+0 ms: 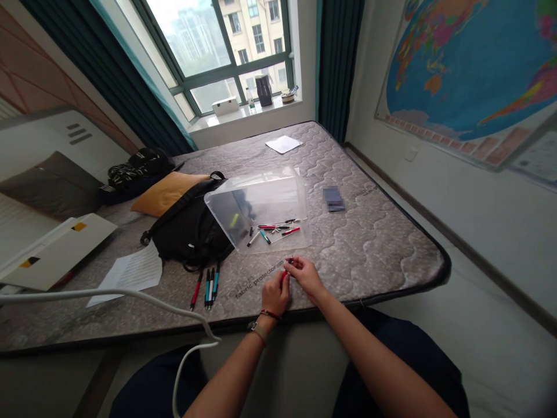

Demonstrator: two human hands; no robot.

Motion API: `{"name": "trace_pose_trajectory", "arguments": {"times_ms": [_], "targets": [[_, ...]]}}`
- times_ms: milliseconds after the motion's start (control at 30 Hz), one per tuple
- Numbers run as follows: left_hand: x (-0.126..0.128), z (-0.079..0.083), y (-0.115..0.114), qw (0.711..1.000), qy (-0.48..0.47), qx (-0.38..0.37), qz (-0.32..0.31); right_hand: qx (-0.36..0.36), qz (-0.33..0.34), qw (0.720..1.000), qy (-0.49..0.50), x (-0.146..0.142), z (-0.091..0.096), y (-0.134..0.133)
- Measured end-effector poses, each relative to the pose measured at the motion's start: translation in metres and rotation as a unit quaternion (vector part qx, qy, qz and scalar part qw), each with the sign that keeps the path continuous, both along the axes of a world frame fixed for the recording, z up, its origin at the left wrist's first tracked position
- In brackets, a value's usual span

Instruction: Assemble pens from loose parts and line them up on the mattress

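Observation:
My left hand (275, 294) is closed around a red pen (284, 275) at the front edge of the mattress. My right hand (305, 275) pinches the dark upper end of the same pen; the fingers hide most of it. Just beyond my hands, a clear plastic box (278, 194) lies on its side with its opening toward me. Loose pen parts lie in and before it, among them a red barrel (290, 231) and a teal barrel (265, 237). To the left, a red pen (196, 290) and several black, white and teal pens (212, 287) lie side by side.
A black backpack (187, 226) and a yellow cushion (167, 191) lie left of the box. A white cable (130, 293) crosses the front left, near a printed sheet (130, 270). A blurred dark-blue item (333, 198) and white paper (284, 144) rest farther back on the mattress (374, 249).

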State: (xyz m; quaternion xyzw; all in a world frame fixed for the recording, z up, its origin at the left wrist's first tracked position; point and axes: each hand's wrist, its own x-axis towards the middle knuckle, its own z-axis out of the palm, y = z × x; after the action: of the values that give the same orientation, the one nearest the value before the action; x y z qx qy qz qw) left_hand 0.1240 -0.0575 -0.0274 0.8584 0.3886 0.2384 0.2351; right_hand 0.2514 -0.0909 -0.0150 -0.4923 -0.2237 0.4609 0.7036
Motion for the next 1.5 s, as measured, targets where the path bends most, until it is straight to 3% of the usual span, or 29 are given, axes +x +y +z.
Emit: {"name": "trace_pose_trajectory", "arguments": {"times_ms": [233,467,633,733,833,1067,1133,1267,1333,1500], "targets": [[0.001,-0.001,0.0,1.0,0.018,0.008,0.011,0.011,0.047,0.999,-0.005,0.007,-0.005,0.0],[0.001,-0.005,0.001,0.999,0.027,0.02,0.015,-0.006,0.045,0.999,-0.013,0.008,-0.005,0.007],[0.001,-0.003,0.001,0.999,0.02,0.021,0.015,0.038,0.161,0.983,0.082,0.03,0.015,-0.001],[0.0,-0.003,0.0,0.999,0.022,0.021,0.016,0.068,0.2,0.974,0.086,0.039,0.021,-0.007],[-0.001,-0.002,0.0,0.999,0.03,0.023,0.013,0.066,0.169,0.981,0.074,0.036,0.018,-0.007],[0.0,0.0,-0.001,0.999,0.042,0.029,0.002,0.014,-0.002,1.0,-0.004,0.02,-0.001,0.006],[0.001,0.0,-0.001,0.999,0.043,0.031,0.005,0.004,0.014,1.0,0.009,0.02,0.001,0.005],[0.001,-0.002,-0.001,0.998,0.041,0.033,0.016,0.035,0.131,0.986,0.1,0.023,0.012,-0.003],[0.001,-0.003,-0.001,0.998,0.042,0.034,0.021,0.046,0.152,0.981,0.107,0.024,0.014,-0.003],[0.0,-0.003,-0.001,0.998,0.046,0.036,0.011,0.014,0.056,0.997,0.044,0.02,0.006,0.004]]}}
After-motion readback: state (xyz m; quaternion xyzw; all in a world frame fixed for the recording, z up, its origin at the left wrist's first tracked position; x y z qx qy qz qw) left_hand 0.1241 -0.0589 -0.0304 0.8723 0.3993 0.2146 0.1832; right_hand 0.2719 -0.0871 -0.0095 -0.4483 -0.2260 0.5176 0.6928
